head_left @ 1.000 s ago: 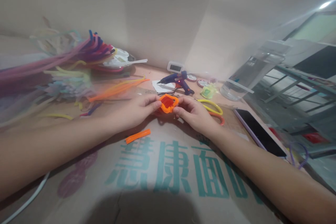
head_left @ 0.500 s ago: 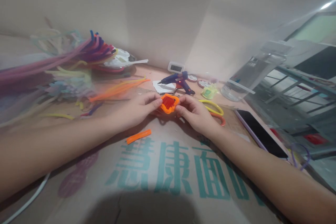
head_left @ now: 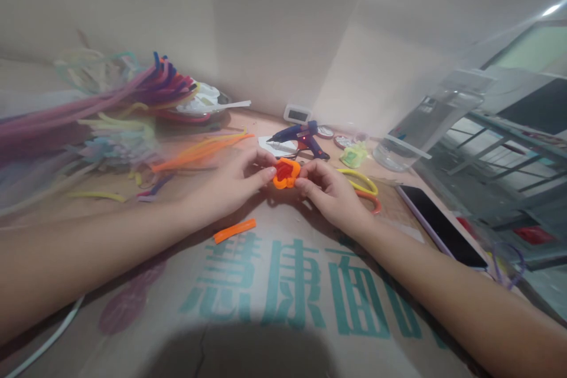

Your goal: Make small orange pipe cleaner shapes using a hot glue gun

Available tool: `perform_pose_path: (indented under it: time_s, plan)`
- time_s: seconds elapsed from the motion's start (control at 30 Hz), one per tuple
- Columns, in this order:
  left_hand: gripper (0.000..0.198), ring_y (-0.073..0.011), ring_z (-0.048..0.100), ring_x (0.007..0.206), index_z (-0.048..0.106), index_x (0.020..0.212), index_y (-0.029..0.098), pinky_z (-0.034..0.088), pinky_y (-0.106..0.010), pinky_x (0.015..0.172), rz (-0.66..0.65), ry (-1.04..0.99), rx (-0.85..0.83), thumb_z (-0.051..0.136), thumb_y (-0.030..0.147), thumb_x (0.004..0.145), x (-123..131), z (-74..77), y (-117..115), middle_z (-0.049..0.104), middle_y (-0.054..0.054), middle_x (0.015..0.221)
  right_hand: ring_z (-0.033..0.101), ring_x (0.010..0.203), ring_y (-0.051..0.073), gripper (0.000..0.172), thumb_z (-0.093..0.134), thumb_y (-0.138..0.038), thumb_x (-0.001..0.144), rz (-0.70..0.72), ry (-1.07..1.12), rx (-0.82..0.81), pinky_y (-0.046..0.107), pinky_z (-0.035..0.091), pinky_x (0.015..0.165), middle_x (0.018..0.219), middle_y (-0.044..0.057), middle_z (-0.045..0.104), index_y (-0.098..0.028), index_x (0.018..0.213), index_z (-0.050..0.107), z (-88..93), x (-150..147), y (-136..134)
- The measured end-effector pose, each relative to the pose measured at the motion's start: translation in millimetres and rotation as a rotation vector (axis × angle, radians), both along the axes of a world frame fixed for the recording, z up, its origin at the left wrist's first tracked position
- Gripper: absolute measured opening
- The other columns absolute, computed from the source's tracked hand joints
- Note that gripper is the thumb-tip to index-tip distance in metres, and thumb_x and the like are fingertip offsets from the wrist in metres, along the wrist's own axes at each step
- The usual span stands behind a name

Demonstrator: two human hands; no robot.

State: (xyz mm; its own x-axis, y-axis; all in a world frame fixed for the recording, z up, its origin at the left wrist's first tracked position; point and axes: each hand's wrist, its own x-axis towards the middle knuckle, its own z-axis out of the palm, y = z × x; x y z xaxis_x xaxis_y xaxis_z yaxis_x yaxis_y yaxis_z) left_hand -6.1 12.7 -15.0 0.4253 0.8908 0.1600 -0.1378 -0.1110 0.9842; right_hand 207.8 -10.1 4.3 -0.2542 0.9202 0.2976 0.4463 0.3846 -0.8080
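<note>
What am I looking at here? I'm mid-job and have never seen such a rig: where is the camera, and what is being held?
There is no machine here, just a person's bare left hand and right hand. The camera is worn on the person's head and looks forward and down, so the forearms reach in from the lower sides.

Between them, the fingertips of both pinch a small orange piece, cup-shaped, with a red inside.

Below them is cardboard with green print, and an orange strip lies on it. Beyond the hands is a glue gun with a small red light. Coloured stems are heaped at the left, partly blurred; a phone and a clear jar are at the right.
</note>
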Motion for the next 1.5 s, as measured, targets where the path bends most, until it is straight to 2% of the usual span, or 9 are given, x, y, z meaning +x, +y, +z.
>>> perform_pose_path:
  time_s: [0.1,0.2,0.3,0.43,0.67,0.8,1.0,1.27,1.5]
  plan:
    - [0.027,-0.0195,0.068,0.088,0.063,0.100,0.021,0.054,-0.034,0.077,0.043,0.202,0.110,0.065,0.047,0.091,-1.1,1.8,-0.3,0.068,-0.002,0.096,0.051,0.065,0.014,0.016,0.065,-0.033,0.090,-0.033,-0.050,0.086,0.027,0.040,0.061,0.076,-0.001,0.060,-0.022,0.082,0.056,0.1,-1.0,-1.3]
    - [0.032,-0.0219,0.068,0.094,0.064,0.103,0.022,0.055,-0.035,0.078,0.077,0.335,0.179,0.068,0.050,0.087,-1.1,5.3,-1.0,0.070,-0.003,0.102,0.051,0.063,0.013,0.016,0.066,-0.032,0.090,-0.042,-0.101,0.161,0.026,0.040,0.059,0.074,-0.001,0.061,-0.021,0.082,0.058,-0.2,-1.0,-2.6]
    - [0.034,-0.0222,0.069,0.098,0.064,0.107,0.023,0.057,-0.037,0.084,0.057,0.374,0.214,0.071,0.048,0.086,-0.6,8.4,-2.7,0.071,-0.003,0.109,0.053,0.062,0.013,0.013,0.067,-0.029,0.090,-0.034,-0.157,0.240,0.025,0.041,0.058,0.073,-0.001,0.063,-0.021,0.082,0.059,-0.5,-1.4,-5.0]
    - [0.022,-0.0199,0.067,0.104,0.066,0.104,0.023,0.055,-0.035,0.093,0.036,0.384,0.365,0.069,0.038,0.088,-0.1,11.5,-5.6,0.069,-0.003,0.112,0.054,0.062,0.012,0.015,0.069,-0.027,0.091,-0.011,-0.245,0.349,0.024,0.041,0.059,0.074,-0.001,0.065,-0.020,0.081,0.061,-0.8,-2.1,-9.3]
    - [0.011,-0.0208,0.064,0.106,0.070,0.088,0.020,0.051,-0.034,0.092,0.171,0.502,0.622,0.067,0.030,0.089,-3.6,16.3,-7.1,0.072,-0.003,0.105,0.053,0.060,0.012,0.017,0.069,-0.030,0.093,0.032,-0.325,0.468,0.025,0.041,0.059,0.073,-0.001,0.065,-0.020,0.082,0.062,-3.0,-0.5,-11.5]
    - [0.013,-0.0204,0.064,0.102,0.070,0.089,0.020,0.048,-0.035,0.090,0.155,0.521,0.590,0.062,0.030,0.092,-4.7,15.3,-4.6,0.071,-0.002,0.101,0.055,0.062,0.012,0.016,0.066,-0.031,0.095,0.034,-0.351,0.464,0.025,0.043,0.061,0.075,0.000,0.067,-0.020,0.084,0.063,-3.4,-0.4,-10.7]
    - [0.023,-0.0182,0.060,0.086,0.066,0.088,0.020,0.046,-0.032,0.079,0.125,0.526,0.479,0.054,0.037,0.097,-4.1,14.0,-4.6,0.067,-0.001,0.090,0.056,0.062,0.013,0.015,0.065,-0.031,0.095,0.016,-0.303,0.434,0.025,0.044,0.060,0.075,0.000,0.068,-0.020,0.085,0.063,-3.3,1.0,-7.7]
    - [0.027,-0.0192,0.060,0.088,0.055,0.088,0.022,0.048,-0.034,0.082,0.196,0.319,0.339,0.045,0.043,0.101,-4.3,2.4,2.7,0.062,-0.002,0.090,0.059,0.063,0.014,0.016,0.065,-0.034,0.095,-0.032,-0.267,0.406,0.026,0.046,0.059,0.075,0.001,0.068,-0.021,0.085,0.061,-4.1,2.1,-6.1]
    - [0.028,-0.0192,0.059,0.084,0.062,0.083,0.020,0.047,-0.033,0.077,0.115,0.464,0.390,0.052,0.042,0.097,-1.8,14.1,-5.1,0.064,-0.002,0.086,0.061,0.066,0.015,0.013,0.066,-0.032,0.094,-0.035,-0.269,0.428,0.027,0.048,0.062,0.080,0.002,0.070,-0.021,0.087,0.062,-4.4,1.8,-7.0]
